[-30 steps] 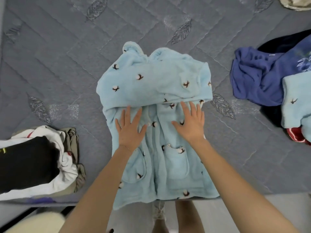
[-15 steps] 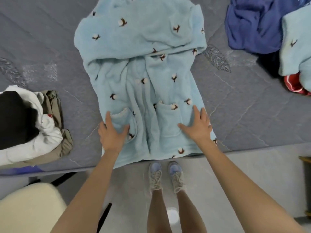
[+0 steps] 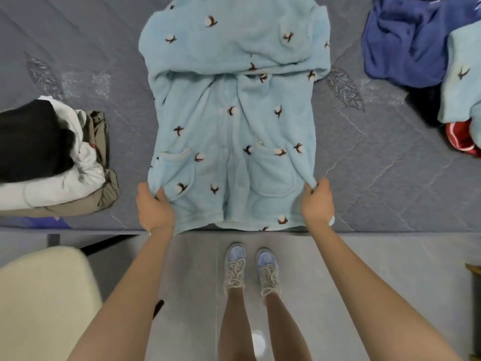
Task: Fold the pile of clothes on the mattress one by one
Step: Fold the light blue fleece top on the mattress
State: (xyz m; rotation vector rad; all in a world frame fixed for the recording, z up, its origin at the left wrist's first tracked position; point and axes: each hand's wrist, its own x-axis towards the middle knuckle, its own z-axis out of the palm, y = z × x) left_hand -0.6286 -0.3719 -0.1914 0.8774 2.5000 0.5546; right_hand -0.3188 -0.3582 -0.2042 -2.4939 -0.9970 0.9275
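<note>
**While both hands hold the hem corners, the robe runs lengthwise straight ahead**

Where the view starts, well out to the left of the left hand, a stack (image 3: 52,165) of folded clothes sits on the grey mattress (image 3: 377,165): black on white on khaki.

- Left hand (image 3: 153,207): fingers curled round the near left corner of the pale blue robe (image 3: 234,121), cloth bunched in the grip. It sits right at the mattress edge.
- Robe: lies flat on the mattress between the hands and beyond them. Its long axis runs directly away from the hands, with the hem nearest and the top part, already turned down over the body, farthest. The hem slightly overhangs the mattress edge.
- Right hand (image 3: 317,204): fingers closed on the near right corner, a small peak of cloth pulled up at the knuckles.
- Far to the right of the right hand and forward of it lies the unfolded pile (image 3: 400,43): dark blue, more pale blue, a bit of red.

Judgement: neither hand is nearer, as each holds its own corner and they are level with each other. The next fold likely carries the hem forward along that axis, towards the far end. The corners need to travel evenly or the robe will skew.
</note>
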